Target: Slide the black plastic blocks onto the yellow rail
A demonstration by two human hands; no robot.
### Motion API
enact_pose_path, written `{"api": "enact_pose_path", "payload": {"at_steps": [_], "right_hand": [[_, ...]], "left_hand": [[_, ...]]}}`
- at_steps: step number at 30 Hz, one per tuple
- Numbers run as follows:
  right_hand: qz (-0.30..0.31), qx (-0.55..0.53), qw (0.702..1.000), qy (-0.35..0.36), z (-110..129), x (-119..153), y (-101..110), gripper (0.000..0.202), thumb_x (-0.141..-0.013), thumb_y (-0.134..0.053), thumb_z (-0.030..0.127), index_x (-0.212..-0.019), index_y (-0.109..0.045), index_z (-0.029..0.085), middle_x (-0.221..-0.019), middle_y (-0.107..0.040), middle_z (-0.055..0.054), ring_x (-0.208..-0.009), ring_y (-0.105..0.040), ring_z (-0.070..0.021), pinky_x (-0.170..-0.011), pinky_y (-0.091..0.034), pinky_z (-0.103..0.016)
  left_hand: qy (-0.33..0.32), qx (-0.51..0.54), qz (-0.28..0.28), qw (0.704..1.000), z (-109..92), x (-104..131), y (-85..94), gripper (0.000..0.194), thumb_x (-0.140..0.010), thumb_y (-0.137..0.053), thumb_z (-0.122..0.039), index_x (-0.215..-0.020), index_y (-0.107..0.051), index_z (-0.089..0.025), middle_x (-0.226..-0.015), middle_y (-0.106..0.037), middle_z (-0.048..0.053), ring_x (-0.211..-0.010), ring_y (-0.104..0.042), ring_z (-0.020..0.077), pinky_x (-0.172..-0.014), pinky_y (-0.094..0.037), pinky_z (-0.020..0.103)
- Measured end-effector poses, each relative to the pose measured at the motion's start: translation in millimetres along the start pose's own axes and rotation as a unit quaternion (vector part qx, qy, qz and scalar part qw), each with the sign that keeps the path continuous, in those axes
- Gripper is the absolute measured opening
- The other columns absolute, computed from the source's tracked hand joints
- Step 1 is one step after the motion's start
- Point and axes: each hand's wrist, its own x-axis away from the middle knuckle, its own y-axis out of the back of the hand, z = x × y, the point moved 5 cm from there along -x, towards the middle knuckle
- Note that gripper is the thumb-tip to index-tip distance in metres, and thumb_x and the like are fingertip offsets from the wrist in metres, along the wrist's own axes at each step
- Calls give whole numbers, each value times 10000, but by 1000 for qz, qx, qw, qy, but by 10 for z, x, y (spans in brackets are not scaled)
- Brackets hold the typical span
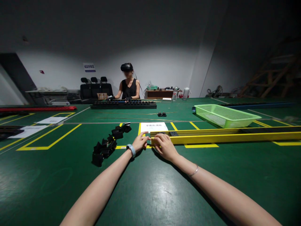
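A long yellow rail (225, 138) with a channel along its top lies across the table, its left end between my hands. My right hand (166, 147) curls its fingers over the rail near that end. At the end itself my left hand (139, 142) reaches with its fingers apart, one fingertip close to or touching the rail; nothing shows in it. A dark block (173, 133) sits in the channel just right of my right hand. Left of my left hand, several black modules (104, 149) lie in a loose curved row. Whatever is under my right fingers is hidden.
A printed sheet (154, 126) lies behind my hands. The light green basket (224, 116) stands behind the rail at right. Two small black parts (161, 114) and thin rods lie farther back. Across the table a person (130, 88) works at dark rails (123, 106).
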Motion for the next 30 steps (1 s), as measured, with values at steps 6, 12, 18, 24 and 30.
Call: {"api": "enact_pose_path", "payload": {"at_steps": [6, 12, 18, 24, 30], "right_hand": [[-4, -1, 1000, -13, -24, 9, -23, 264, -867, -458, 261, -1118, -512, 202, -1127, -561, -78, -1069, -489, -201, -1030, -264, -419], [-16, 18, 999, -45, -55, 20, -30, 267, -892, -427, 306, -1122, -515, 202, -1102, -579, -73, -1069, -496, -193, -1044, -244, -414], [-29, 46, 996, -71, -97, 36, -44, 303, -892, -428, 344, -1135, -520, 188, -1094, -579, -86, -1056, -496, -203, -1047, -229, -426], [-39, 74, 991, -102, -129, 45, -30, 336, -888, -433, 385, -1142, -527, 185, -1081, -580, -90, -1054, -490, -212, -1063, -189, -446], [-42, 86, 988, -118, -136, 41, -9, 343, -898, -412, 392, -1146, -520, 182, -1085, -586, -88, -1059, -488, -213, -1070, -163, -449]], "left_hand": [[-15, 12, 4, 1000, 12, -4, 26, 562, -782, -588, -463, -1227, -440, -152, -862, -658, 57, -411, -443, 36, -381, -371, 186], [-16, 9, -13, 1000, -8, 6, 46, 493, -775, -601, -438, -1159, -505, -143, -844, -666, 59, -423, -460, 41, -397, -400, 192], [-30, -3, -51, 998, -12, 1, 85, 418, -793, -579, -383, -1119, -515, -129, -844, -671, 73, -466, -491, 60, -410, -419, 192], [-37, -12, -122, 992, 74, -51, 181, 341, -766, -583, -302, -1068, -540, -149, -903, -673, 84, -569, -558, 88, -453, -416, 182], [-102, -178, -271, 941, -35, -28, 432, 189, -804, -498, -229, -960, -589, -174, -933, -653, 76, -798, -603, 161, -704, -490, 290]]}}
